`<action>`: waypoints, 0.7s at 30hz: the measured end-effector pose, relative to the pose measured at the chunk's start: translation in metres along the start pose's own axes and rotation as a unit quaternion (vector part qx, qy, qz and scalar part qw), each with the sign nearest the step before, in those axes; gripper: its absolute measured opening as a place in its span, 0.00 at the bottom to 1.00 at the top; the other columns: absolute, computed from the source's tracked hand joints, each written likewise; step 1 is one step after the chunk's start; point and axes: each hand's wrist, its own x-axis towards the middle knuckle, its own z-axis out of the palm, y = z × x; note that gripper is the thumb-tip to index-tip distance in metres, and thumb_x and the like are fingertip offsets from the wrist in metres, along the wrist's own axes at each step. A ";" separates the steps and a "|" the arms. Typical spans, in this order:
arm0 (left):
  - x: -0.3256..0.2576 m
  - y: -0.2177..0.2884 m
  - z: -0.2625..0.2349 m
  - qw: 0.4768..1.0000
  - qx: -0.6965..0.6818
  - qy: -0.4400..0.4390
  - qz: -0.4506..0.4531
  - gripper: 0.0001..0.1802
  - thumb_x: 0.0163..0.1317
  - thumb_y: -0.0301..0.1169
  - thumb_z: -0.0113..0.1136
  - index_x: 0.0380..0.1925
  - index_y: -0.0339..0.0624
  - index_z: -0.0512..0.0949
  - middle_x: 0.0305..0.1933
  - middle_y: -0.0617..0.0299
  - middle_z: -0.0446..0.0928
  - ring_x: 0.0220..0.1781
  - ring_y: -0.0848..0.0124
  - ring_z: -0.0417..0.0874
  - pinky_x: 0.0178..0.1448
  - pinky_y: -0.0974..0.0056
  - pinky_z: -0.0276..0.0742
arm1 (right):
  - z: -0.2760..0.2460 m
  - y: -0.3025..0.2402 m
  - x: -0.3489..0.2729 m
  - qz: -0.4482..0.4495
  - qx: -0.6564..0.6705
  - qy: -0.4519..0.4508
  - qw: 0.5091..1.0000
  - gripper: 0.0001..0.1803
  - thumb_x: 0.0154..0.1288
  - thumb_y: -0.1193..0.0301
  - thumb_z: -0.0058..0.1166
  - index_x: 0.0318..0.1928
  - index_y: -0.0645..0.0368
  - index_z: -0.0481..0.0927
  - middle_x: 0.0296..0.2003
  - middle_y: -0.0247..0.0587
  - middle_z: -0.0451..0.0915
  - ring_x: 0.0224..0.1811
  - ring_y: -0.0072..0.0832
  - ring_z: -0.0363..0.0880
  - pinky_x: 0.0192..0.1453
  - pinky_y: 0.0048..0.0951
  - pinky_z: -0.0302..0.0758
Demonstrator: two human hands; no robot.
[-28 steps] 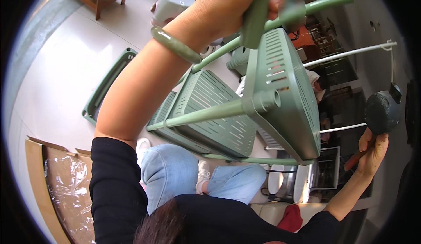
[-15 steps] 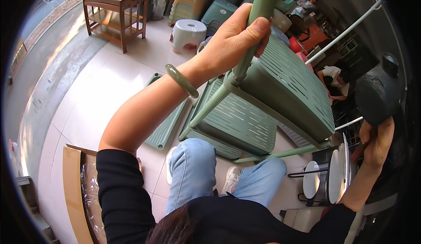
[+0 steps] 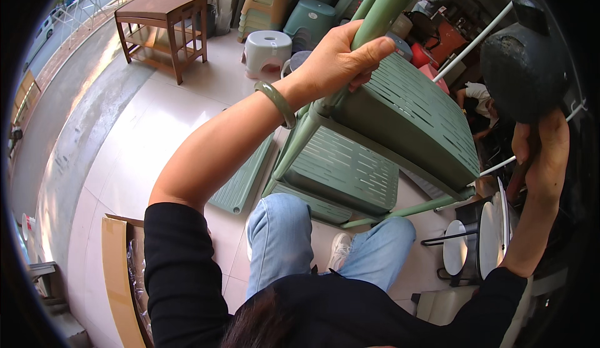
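My left hand [image 3: 347,60] is wrapped round an upright green plastic post [image 3: 390,13] of a slatted shelf rack, just above its upper shelf [image 3: 425,101]. A lower slatted shelf [image 3: 347,166] sits beneath, joined by green tubes. On the far right, my right hand [image 3: 542,154] grips the handle of a rubber mallet [image 3: 522,66], its big black head raised above the fist. The mallet is apart from the rack. A loose green slatted panel [image 3: 240,188] lies on the floor to the left of the rack.
An open cardboard box [image 3: 115,273] with clear plastic wrap stands at the lower left. White-topped round stools [image 3: 455,248] are by my right arm. Ahead are a white stool [image 3: 267,54], stacked stools [image 3: 265,7] and a brown shelf table [image 3: 161,13]. People sit at the back right.
My right hand has lifted the mallet higher and slightly inward. My left hand stays round the post, a little lower in the picture as the view shifts.
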 end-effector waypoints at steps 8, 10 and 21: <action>0.000 0.006 0.006 0.998 -0.018 0.038 -0.040 0.14 0.66 0.34 0.63 0.33 0.44 0.67 0.20 0.70 0.66 0.14 0.80 0.66 0.17 0.72 0.60 | -0.036 -0.025 0.104 -0.016 -0.221 0.074 0.972 0.23 0.74 0.49 0.46 0.34 0.57 0.74 0.21 0.26 0.67 0.17 0.12 0.58 0.23 0.17 0.57; 0.000 0.008 0.006 0.998 -0.024 0.040 -0.037 0.14 0.65 0.36 0.65 0.33 0.41 0.70 0.19 0.71 0.67 0.16 0.82 0.69 0.18 0.73 0.62 | -0.048 -0.048 0.132 -0.032 -0.286 0.076 0.955 0.25 0.74 0.47 0.45 0.34 0.57 0.75 0.20 0.25 0.65 0.17 0.12 0.59 0.24 0.17 0.57; -0.005 0.003 0.006 0.996 -0.030 0.041 -0.070 0.14 0.66 0.33 0.63 0.31 0.42 0.67 0.19 0.70 0.67 0.15 0.80 0.67 0.18 0.72 0.61 | -0.033 -0.110 0.179 -0.037 -0.330 -0.029 0.943 0.25 0.71 0.53 0.55 0.23 0.59 0.76 0.14 0.29 0.69 0.13 0.18 0.60 0.18 0.25 0.56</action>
